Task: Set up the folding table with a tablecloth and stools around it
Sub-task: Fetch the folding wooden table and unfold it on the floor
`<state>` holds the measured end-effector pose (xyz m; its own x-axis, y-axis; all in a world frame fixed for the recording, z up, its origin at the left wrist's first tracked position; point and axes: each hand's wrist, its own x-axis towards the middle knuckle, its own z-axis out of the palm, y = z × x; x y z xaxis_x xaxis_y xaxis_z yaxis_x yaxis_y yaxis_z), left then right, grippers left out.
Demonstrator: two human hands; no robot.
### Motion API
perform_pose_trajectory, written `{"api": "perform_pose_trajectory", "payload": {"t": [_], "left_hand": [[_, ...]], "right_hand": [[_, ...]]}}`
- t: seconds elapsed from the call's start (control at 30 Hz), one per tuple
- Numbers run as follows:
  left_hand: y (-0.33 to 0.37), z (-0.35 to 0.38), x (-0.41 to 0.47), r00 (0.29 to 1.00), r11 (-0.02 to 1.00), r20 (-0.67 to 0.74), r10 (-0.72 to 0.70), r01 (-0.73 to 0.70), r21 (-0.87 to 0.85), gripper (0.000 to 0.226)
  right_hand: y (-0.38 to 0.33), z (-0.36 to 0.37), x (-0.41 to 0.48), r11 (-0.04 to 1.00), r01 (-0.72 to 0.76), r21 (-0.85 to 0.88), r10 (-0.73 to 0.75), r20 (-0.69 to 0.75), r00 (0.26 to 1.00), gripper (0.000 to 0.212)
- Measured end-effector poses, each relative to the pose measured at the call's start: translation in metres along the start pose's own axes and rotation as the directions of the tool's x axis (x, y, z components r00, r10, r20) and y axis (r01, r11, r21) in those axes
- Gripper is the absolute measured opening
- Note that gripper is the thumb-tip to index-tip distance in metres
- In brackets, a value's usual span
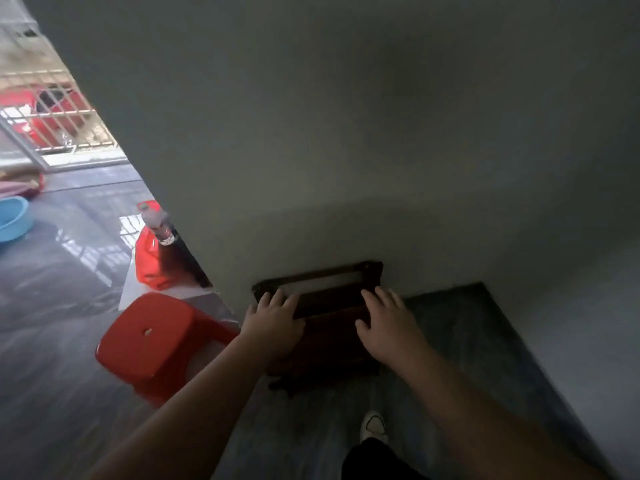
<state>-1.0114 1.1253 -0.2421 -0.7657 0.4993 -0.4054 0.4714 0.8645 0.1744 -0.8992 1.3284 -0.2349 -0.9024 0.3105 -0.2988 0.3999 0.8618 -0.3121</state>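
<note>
Inspector: State the position of the folding table (329,304).

Operator: The dark folding table stands folded on edge, flat against the grey wall (381,133). Its upper edge lies directly under the fingers of both hands. The wall is just beyond the fingertips.

Inspector: Condition of the left hand (273,322)?

Operator: Palm down on the left end of the upper edge. The fingers (277,299) lie nearly straight and slightly spread, touching the edge. They are not curled round it.

Inspector: And the right hand (389,323)?

Operator: Palm down on the right end of the same edge. Its fingers (382,296) are straight and fanned apart, touching the frame. The thumb points toward the left hand. Nothing is pinched. Blur hides finer detail.

Inspector: Location of the stool?

Operator: One red plastic stool (149,337) stands upright on the floor (485,341), just left of the left fingers. Beyond the left fingertips, a red bag (152,261) sits at the wall's corner with a bottle (159,225) against it. A blue basin (12,220) lies well apart, far left of all fingers. A white shoe (374,426) shows behind the right wrist.
</note>
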Motion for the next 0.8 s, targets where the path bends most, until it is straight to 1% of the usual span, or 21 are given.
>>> {"api": "perform_pose_trajectory", "payload": {"t": [0.17, 0.3, 0.4, 0.5, 0.63, 0.73, 0.77, 0.8], "left_hand": [[0.03, 0.0, 0.06, 0.989, 0.993, 0.104, -0.103, 0.109, -0.054, 0.068], [0.019, 0.028, 0.116, 0.975, 0.989, 0.169, -0.142, 0.149, -0.028, 0.081], [0.018, 0.042, 0.154, 0.962, 0.977, 0.211, -0.172, 0.193, -0.086, 0.071], [0.009, 0.079, 0.202, 0.961, 0.972, 0.222, -0.162, 0.195, -0.135, 0.072], [-0.006, 0.149, 0.267, 0.96, 0.95, 0.22, -0.172, 0.221, -0.22, 0.065], [-0.018, 0.204, 0.305, 0.971, 0.929, 0.173, -0.164, 0.212, -0.305, 0.065], [-0.022, 0.221, 0.317, 0.972, 0.902, 0.163, -0.17, 0.22, -0.371, 0.064], [-0.027, 0.235, 0.328, 0.964, 0.839, 0.169, -0.203, 0.26, -0.478, 0.061]], "right_hand": [[0.045, -0.012, 0.075, 0.999, 0.025, 0.036, -0.029, 0.123, 0.992, 0.066], [0.059, 0.001, 0.13, 0.996, 0.042, 0.076, -0.055, 0.185, 0.981, 0.065], [0.07, 0.026, 0.174, 0.995, 0.036, 0.093, -0.055, 0.208, 0.977, 0.065], [0.082, 0.065, 0.224, 0.993, 0.026, 0.114, -0.049, 0.203, 0.978, 0.064], [0.099, 0.135, 0.285, 0.988, -0.03, 0.148, -0.001, 0.205, 0.979, 0.064], [0.111, 0.189, 0.324, 0.959, -0.102, 0.263, 0.044, 0.215, 0.976, 0.061], [0.116, 0.207, 0.338, 0.931, -0.142, 0.335, 0.068, 0.224, 0.972, 0.058], [0.119, 0.223, 0.352, 0.878, -0.208, 0.432, 0.107, 0.247, 0.963, 0.055]]}}
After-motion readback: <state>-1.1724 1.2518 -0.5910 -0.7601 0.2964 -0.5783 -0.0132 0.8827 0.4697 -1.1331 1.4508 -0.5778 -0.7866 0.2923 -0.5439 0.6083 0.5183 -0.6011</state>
